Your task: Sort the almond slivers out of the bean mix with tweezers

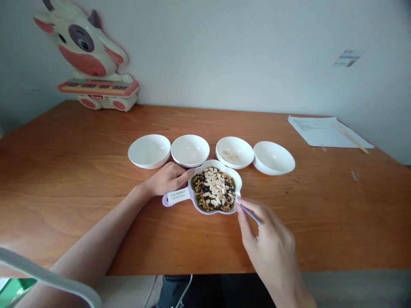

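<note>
A white and lilac handled dish point(238, 179) with a lobed outline rests on the table, its labelled handle pointing left. Inside lie pale, flat seeds point(215, 185) heaped over tan beans, black beans and small green ones. My left hand point(170, 179) grips the dish's upper left rim, thumb along the edge and fingers closed behind. At the dish's right edge, my right hand point(268, 239) pinches slim bluish tweezers point(250, 214), their tips among the seeds. Whether the tips hold a seed is too small to tell. Several pale seeds point(231, 156) lie in the third white bowl point(221, 159) from the left.
Three more white bowls, far left point(149, 160), second point(189, 160) and far right point(274, 167), share the row behind the dish. A cow-shaped toy keyboard point(96, 87) stands at back left. Paper point(321, 132) with wooden chopsticks point(351, 137) lies back right. A grey tube point(48, 276) crosses lower left.
</note>
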A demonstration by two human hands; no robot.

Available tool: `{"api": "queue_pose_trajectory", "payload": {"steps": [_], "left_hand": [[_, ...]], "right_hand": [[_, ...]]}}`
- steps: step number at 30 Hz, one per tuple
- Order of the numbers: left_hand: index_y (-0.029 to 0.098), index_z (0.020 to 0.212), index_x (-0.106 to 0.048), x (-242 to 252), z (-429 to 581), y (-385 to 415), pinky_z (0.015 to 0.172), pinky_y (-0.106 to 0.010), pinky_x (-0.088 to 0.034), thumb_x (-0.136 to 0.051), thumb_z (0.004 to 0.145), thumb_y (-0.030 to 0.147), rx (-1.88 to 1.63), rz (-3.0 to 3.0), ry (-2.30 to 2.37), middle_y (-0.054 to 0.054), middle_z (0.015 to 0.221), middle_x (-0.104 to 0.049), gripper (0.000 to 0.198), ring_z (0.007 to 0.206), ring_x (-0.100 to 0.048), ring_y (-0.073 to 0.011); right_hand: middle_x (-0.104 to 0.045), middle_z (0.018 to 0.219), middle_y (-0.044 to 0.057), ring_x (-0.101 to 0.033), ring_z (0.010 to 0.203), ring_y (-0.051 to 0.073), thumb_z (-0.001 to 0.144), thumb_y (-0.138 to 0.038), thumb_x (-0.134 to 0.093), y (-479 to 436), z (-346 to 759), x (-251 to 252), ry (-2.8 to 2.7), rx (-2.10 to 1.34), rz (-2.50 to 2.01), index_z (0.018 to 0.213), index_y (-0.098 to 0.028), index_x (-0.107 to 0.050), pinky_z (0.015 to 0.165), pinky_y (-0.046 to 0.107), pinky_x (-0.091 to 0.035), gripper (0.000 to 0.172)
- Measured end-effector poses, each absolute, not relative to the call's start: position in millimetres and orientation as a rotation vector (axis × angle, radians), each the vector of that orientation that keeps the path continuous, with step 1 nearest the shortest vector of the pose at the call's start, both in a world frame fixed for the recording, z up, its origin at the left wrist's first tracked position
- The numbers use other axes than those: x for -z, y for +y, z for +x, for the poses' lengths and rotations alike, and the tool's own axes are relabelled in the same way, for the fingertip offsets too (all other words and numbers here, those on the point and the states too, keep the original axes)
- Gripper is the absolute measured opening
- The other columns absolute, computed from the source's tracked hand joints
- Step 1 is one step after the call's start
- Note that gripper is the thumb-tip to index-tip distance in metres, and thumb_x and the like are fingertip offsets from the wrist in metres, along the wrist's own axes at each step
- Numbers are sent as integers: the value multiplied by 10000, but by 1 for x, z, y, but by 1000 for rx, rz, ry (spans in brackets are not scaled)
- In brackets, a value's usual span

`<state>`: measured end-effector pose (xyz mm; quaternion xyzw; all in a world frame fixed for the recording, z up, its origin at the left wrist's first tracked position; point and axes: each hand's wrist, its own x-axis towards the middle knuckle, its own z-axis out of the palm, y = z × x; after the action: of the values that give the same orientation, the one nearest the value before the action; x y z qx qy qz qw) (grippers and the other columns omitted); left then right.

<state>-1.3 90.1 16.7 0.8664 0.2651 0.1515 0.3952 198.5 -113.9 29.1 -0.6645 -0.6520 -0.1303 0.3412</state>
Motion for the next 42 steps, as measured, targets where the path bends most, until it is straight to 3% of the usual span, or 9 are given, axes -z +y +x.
{"api": "queue_pose_trajectory", "payload": {"steps": [10,21,28,31,42], "left_hand": [[162,498,-385,-18,-2,89,424,-200,-269,-362,1027,477,-346,2182,718,13,462,-427,617,444,-327,-69],[171,524,-356,-15,-3,91,430,-201,-272,-357,1031,477,-365,2210,687,17,478,-409,592,463,-329,-75],[167,540,-367,-14,-3,90,449,-211,-268,-328,1043,504,-308,2186,712,17,493,-403,607,468,-320,-77],[163,545,-368,-13,-3,91,445,-205,-260,-332,1047,506,-304,2194,702,19,499,-394,609,474,-308,-74],[159,567,-365,-15,-4,91,456,-201,-281,-334,1061,486,-279,2173,700,23,518,-390,594,492,-312,-73]], "right_hand": [[-793,941,62,-771,817,171,966,-207,-629,-114,204,-28,-1649,381,-1701,1047,-156,-696,750,257,-578,117],[-788,1001,75,-761,870,229,964,-342,-616,-34,260,-55,-1512,71,-1524,1020,-204,-709,773,351,-616,175],[-771,938,72,-730,836,208,964,-324,-609,-9,283,-38,-1508,222,-1445,993,-203,-691,755,329,-585,149],[-753,907,68,-692,747,181,963,-323,-615,-16,282,-27,-1395,170,-1446,1010,-194,-693,710,320,-572,157],[-748,896,76,-677,712,159,958,-350,-628,-15,277,-18,-1220,-85,-1383,1028,-178,-683,661,298,-579,194]]}}
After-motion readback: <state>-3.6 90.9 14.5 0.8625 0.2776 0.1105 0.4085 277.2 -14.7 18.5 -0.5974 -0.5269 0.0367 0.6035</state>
